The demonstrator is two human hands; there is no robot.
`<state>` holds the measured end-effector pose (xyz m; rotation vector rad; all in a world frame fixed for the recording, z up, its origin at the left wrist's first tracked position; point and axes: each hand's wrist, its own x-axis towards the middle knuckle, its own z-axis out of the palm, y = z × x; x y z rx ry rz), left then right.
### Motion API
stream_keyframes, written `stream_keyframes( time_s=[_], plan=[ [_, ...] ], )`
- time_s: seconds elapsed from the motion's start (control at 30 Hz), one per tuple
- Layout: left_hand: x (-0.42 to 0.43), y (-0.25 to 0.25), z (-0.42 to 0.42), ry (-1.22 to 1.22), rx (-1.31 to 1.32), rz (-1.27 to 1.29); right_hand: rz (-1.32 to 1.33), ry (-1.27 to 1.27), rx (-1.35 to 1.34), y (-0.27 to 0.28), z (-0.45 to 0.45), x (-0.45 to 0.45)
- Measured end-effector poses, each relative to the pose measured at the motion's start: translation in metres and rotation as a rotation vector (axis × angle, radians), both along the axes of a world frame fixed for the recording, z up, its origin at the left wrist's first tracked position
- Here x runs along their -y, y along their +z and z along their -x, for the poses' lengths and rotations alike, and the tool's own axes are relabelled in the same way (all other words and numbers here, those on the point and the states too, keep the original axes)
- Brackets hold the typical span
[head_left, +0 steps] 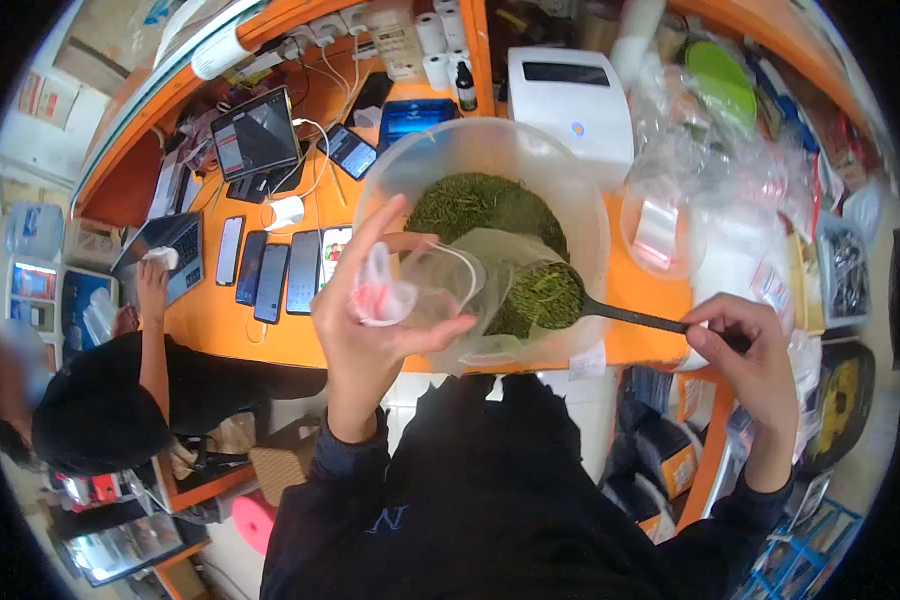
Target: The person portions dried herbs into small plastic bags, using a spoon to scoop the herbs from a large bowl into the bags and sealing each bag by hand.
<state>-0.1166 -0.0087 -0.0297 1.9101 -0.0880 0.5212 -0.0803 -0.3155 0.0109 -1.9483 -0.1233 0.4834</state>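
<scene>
My left hand [365, 310] is wrapped round a clear plastic thing [440, 285] with a round mouth and red marks at the palm end; whether it is a bag or a cup, I cannot tell. Its mouth faces right, over a large translucent tub [592, 190]. Dried green leaves [480, 200], finely shredded, lie inside the tub. In my right hand [745, 345], the fingers pinch the end of a black-handled scoop [630, 316]. Green leaf shreds [542, 297] are heaped on its head, close to the mouth of the plastic thing.
Several phones [270, 282], a tablet [255, 135] and a laptop [175, 250] are to the left on the orange table [635, 340]. Another person's hand [152, 290] is near the laptop. A white machine [570, 110] stands behind the tub. Plastic packaging [710, 150] crowds the right.
</scene>
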Motion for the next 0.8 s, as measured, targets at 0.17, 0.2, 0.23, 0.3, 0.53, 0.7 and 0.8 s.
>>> stream_keyframes(
  time_s=[0.17, 0.2, 0.23, 0.3, 0.53, 0.7, 0.8],
  plan=[
    [-0.002, -0.002, -0.006, 0.006, -0.017, 0.030, -0.059, 0.019, 0.060, 0.022, -0.002, 0.001],
    [-0.002, -0.006, -0.009, -0.002, 0.004, 0.044, -0.034, 0.044, 0.075, 0.027, -0.004, 0.000],
    [-0.002, -0.007, -0.012, -0.012, 0.024, 0.057, -0.029, 0.033, 0.087, 0.031, -0.005, -0.003],
    [-0.001, -0.006, -0.014, -0.042, 0.029, 0.063, -0.021, 0.009, 0.111, 0.036, -0.009, -0.013],
    [0.002, -0.001, -0.025, -0.028, 0.010, 0.082, 0.147, -0.012, 0.306, 0.039, -0.016, -0.048],
    [0.002, -0.002, -0.030, -0.002, -0.047, 0.077, 0.429, 0.068, 0.882, 0.028, -0.015, -0.058],
    [0.001, 0.000, -0.034, 0.018, -0.034, 0.080, 0.766, 0.141, 1.200, 0.035, -0.008, -0.067]
  ],
)
